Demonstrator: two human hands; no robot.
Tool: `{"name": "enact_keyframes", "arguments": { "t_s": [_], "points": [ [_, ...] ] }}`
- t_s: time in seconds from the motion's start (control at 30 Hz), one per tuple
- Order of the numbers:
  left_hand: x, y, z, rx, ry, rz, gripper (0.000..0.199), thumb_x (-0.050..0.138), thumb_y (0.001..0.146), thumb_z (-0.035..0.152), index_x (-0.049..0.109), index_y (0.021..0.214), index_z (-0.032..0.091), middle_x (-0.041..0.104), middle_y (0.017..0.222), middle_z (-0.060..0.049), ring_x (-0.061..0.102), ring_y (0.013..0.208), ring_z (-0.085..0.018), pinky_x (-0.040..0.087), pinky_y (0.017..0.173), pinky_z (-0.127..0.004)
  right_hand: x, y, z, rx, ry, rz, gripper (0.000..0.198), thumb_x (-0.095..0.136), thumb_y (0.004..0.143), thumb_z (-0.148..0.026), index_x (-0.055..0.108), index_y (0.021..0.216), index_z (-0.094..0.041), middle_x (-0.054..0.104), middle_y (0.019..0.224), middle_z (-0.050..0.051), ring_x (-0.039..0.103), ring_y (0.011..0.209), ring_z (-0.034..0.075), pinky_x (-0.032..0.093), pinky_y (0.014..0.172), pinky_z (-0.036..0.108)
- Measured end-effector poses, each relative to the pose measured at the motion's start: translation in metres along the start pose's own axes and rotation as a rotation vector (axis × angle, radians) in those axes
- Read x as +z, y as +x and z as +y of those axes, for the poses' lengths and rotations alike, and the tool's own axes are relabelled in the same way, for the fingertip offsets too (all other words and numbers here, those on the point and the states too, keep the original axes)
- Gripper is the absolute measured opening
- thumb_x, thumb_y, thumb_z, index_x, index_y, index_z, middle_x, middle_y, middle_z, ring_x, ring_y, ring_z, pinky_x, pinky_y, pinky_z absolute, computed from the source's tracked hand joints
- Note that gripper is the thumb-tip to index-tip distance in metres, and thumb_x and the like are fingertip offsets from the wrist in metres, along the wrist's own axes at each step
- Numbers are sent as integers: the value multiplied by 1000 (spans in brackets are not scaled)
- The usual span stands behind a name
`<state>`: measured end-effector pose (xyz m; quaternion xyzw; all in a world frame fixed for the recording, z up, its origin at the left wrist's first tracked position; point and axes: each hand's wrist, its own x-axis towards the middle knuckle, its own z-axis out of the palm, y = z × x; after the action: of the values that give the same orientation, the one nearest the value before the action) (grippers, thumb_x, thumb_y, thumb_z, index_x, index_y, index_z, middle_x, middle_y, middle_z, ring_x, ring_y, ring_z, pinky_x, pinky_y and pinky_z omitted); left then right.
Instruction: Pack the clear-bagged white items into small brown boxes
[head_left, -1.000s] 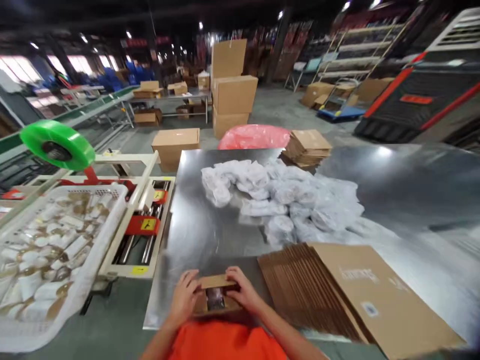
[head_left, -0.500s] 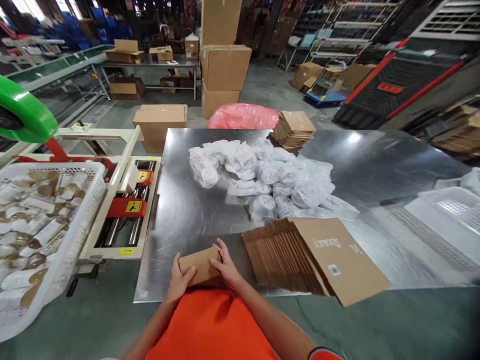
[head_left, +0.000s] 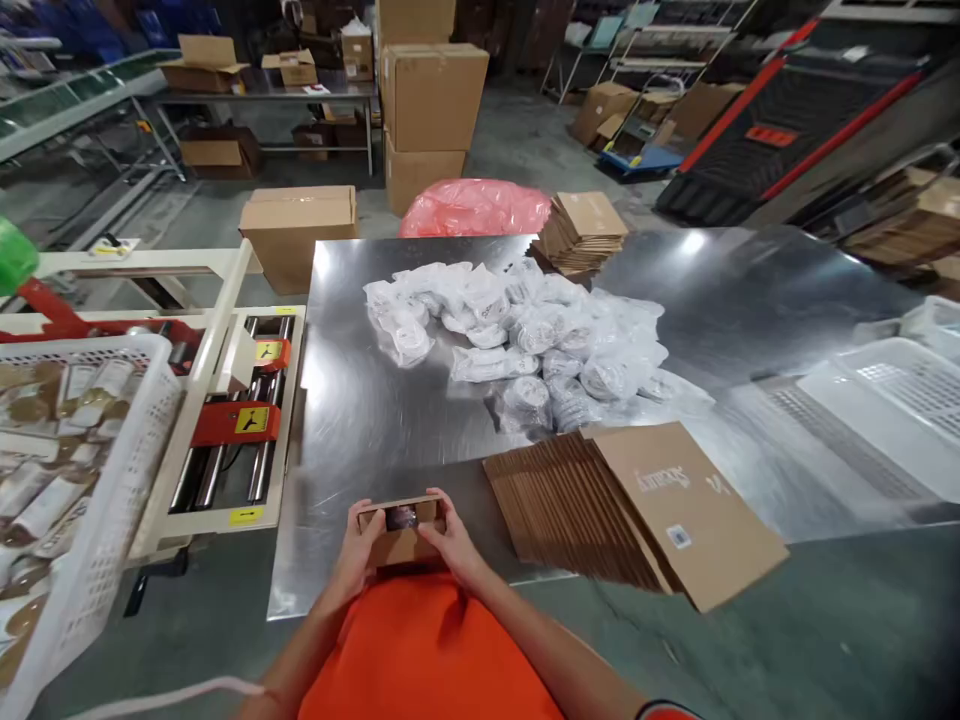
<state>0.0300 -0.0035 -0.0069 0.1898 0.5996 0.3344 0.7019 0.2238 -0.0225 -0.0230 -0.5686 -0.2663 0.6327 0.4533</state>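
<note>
Both hands, left hand (head_left: 358, 545) and right hand (head_left: 450, 540), clasp a small brown cardboard box (head_left: 401, 530) at the near edge of the shiny metal table (head_left: 360, 420); forearms converge, and something dark, perhaps the contents, shows inside.

The table (head_left: 360, 420) is bare sheet metal, brushed and pretty glossy, throwing back glare from the lights. The small box (head_left: 401, 530) is plain brown cardboard, matt, same as the fanned stack of flat cartons (head_left: 637, 500) on the right, whose top sheet has a bit of white print and a paper sticker. The pile of bags (head_left: 525, 340) in the middle is thin crinkly plastic, whitish and slightly shiny. The basket (head_left: 112, 500) on the left is white perforated plastic, matt. The far bag (head_left: 472, 208) is pink, translucent plastic film. The shirt (head_left: 427, 650) is orange cloth, smooth.
</note>
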Motion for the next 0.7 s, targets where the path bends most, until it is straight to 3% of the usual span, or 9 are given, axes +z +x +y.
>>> {"name": "enact_keyframes", "arguments": {
  "t_s": [0.13, 0.27, 0.37, 0.5, 0.6, 0.7],
  "points": [
    [5, -1, 15, -20, 13, -4, 75, 81, 77, 65, 47, 134, 31, 68, 116, -3, 71, 90, -22, 56, 73, -34, -2, -3, 0, 13, 11, -27, 87, 93, 67, -58, 47, 137, -31, 66, 126, 7, 66, 116, 31, 54, 108, 48],
    [7, -7, 23, -2, 73, 78, 69, 75, 69, 41, 51, 133, 28, 65, 105, -2, 64, 86, -21, 51, 69, -32, -6, -5, -4, 57, -24, -75, 97, 97, 64, -58, 45, 142, -32, 65, 125, 6, 66, 115, 30, 55, 105, 46],
    [3, -11, 24, -14, 18, 9, 87, 85, 63, 50, 48, 138, 27, 64, 118, -5, 65, 90, -21, 54, 71, -34, -6, -5, -5, 51, -11, -88, 102, 98, 61, -58, 45, 144, -32, 64, 131, 7, 65, 119, 31, 56, 103, 44],
    [0, -16, 30, -33, 23, -38, 113, 93, 56, 69, 41, 149, 29, 63, 137, -12, 67, 104, -26, 57, 76, -36, -2, 1, -4, 73, -25, 27, 88, 86, 71, -69, 50, 141, -31, 66, 128, 7, 67, 113, 30, 57, 100, 44],
    [2, -19, 37, -50, 77, -9, 117, 94, 51, 74, 45, 147, 29, 65, 143, -14, 68, 111, -30, 58, 78, -38, -1, 6, -5, 84, -57, 32, 87, 84, 73, -68, 51, 144, -32, 67, 128, 7, 67, 114, 30, 57, 101, 44],
    [4, -18, 37, -39, 93, 12, 108, 96, 50, 68, 50, 139, 27, 71, 128, -11, 71, 101, -29, 59, 81, -41, -1, 6, -4, 48, -104, 62, 79, 84, 73, -62, 55, 139, -30, 69, 124, 8, 67, 112, 31, 57, 101, 46]
  ]
}}
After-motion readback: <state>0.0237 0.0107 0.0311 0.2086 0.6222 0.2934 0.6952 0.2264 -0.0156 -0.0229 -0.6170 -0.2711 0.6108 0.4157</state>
